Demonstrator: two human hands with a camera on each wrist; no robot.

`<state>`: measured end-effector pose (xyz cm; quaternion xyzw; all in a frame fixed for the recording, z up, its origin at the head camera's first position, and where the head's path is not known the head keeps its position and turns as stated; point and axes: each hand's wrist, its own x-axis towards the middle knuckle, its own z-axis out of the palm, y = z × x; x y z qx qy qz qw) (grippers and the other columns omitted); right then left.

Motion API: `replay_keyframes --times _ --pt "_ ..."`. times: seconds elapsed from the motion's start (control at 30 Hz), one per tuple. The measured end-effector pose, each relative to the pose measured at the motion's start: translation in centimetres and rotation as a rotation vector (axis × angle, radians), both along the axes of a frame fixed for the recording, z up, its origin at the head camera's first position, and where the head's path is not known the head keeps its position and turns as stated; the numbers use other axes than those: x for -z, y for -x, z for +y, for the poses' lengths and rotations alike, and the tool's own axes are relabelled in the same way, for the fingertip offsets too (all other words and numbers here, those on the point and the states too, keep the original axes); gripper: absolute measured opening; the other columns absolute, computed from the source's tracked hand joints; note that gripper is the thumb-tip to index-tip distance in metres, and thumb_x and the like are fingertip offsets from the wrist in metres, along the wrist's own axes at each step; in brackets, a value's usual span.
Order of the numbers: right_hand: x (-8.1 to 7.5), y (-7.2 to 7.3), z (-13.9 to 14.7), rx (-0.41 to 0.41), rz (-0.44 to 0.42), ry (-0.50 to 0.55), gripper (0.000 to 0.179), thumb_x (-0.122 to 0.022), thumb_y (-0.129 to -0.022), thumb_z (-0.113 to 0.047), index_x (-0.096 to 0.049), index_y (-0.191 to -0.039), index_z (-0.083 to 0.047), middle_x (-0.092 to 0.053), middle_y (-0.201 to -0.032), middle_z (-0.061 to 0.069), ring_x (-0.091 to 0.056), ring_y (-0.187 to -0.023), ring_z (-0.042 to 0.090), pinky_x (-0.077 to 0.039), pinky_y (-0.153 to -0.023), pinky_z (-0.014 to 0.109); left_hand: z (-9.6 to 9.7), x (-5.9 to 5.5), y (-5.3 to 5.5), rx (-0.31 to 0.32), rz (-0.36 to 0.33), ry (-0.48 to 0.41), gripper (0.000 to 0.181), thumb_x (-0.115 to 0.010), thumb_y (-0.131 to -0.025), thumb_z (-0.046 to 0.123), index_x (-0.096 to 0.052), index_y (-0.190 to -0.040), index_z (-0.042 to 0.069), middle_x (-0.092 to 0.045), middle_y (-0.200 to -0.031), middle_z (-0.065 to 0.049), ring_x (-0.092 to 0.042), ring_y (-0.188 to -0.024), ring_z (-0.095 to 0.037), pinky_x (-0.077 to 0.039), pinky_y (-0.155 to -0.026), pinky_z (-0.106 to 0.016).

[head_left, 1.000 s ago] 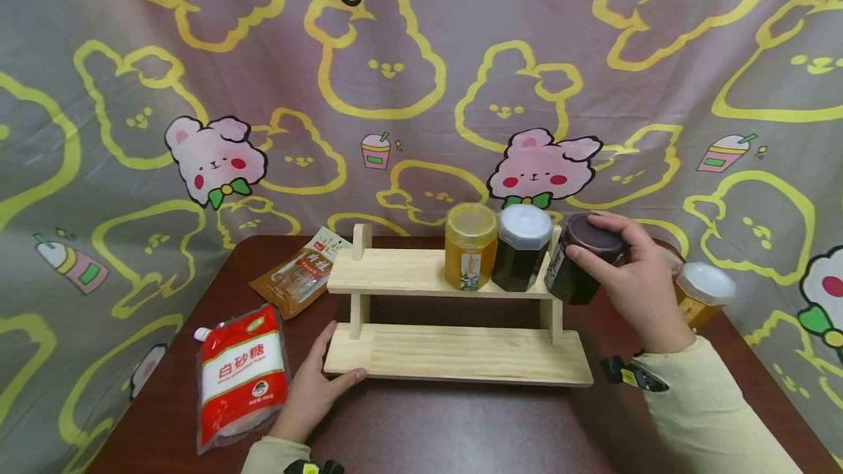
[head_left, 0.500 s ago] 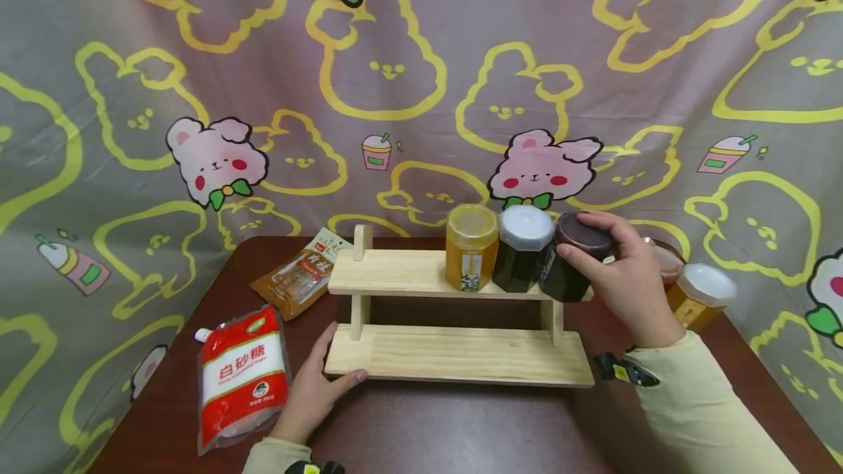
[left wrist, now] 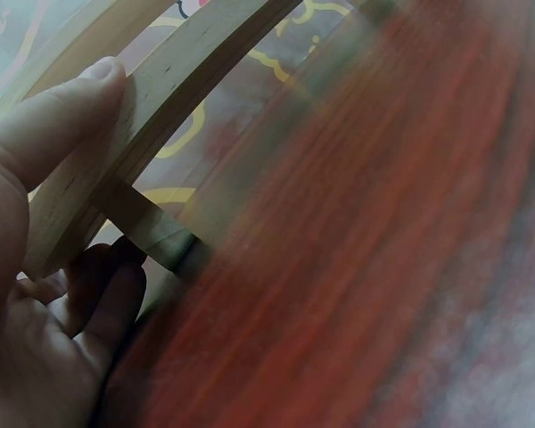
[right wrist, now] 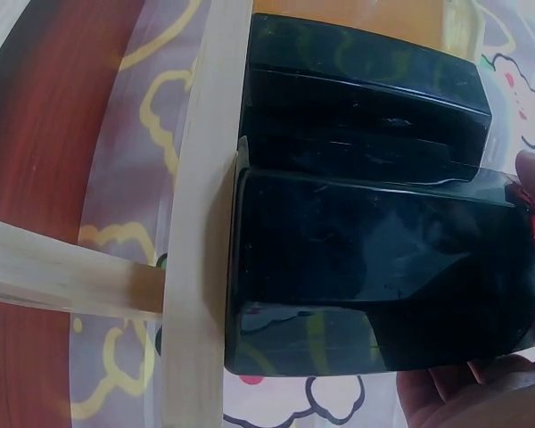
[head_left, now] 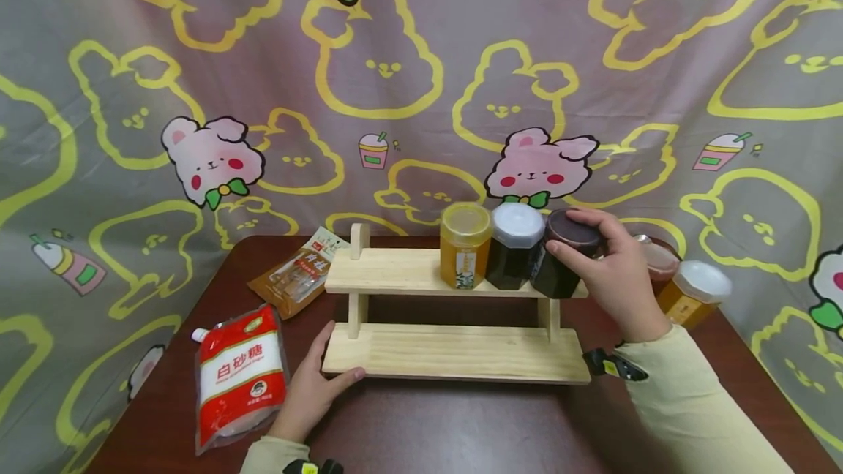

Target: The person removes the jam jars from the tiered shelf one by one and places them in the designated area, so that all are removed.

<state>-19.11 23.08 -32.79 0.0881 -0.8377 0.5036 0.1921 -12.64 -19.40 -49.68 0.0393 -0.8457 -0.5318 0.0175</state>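
A two-tier wooden shelf rack (head_left: 461, 350) stands on the table. My left hand (head_left: 316, 390) grips the left end of its lower board; in the left wrist view the thumb (left wrist: 67, 120) lies on the wood, with fingers below. By its dark lid my right hand (head_left: 622, 284) holds a dark jar (head_left: 556, 275) at the right end of the upper board. In the right wrist view that jar (right wrist: 383, 259) has its base against the board. It stands beside a white-lidded dark jar (head_left: 516, 251). Left of that is a yellow-lidded amber jar (head_left: 465, 247).
A red-and-white bag of white sugar (head_left: 241, 379) lies left of the rack, with a brown spice packet (head_left: 299, 276) behind it. At the right, a white-lidded amber jar (head_left: 691, 291) and another jar (head_left: 658, 262), partly hidden, stand on the table (head_left: 448, 430). A patterned cloth (head_left: 408, 57) hangs behind.
My right hand has brought the dark jar leftward, from tilted off the board's right end to close beside the white-lidded jar. The left hand keeps its hold on the rack.
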Motion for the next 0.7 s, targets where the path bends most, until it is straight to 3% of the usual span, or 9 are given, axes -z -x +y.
replay_keyframes --times 0.37,0.7 --pt "0.1 0.2 -0.9 -0.016 0.030 0.012 0.057 -0.081 -0.087 -0.017 -0.056 -0.138 -0.009 -0.049 -0.144 0.011 -0.053 -0.116 0.021 -0.047 -0.083 0.008 0.0 -0.1 0.0 0.005 0.002 -0.014 0.109 -0.090 -0.076 0.032 -0.024 -0.159 0.007 -0.037 -0.157 -0.020 -0.034 -0.143 -0.034 -0.027 -0.115 -0.055" --pt "0.0 0.2 -2.2 -0.034 0.058 0.013 0.056 -0.082 -0.086 -0.016 -0.059 -0.136 -0.010 -0.049 -0.144 0.008 -0.053 -0.119 0.026 -0.046 -0.085 0.008 0.2 -0.4 -0.2 0.002 0.027 0.021 0.106 -0.089 -0.077 0.033 -0.026 -0.158 0.006 -0.038 -0.156 -0.021 -0.036 -0.142 -0.036 -0.029 -0.113 -0.057"
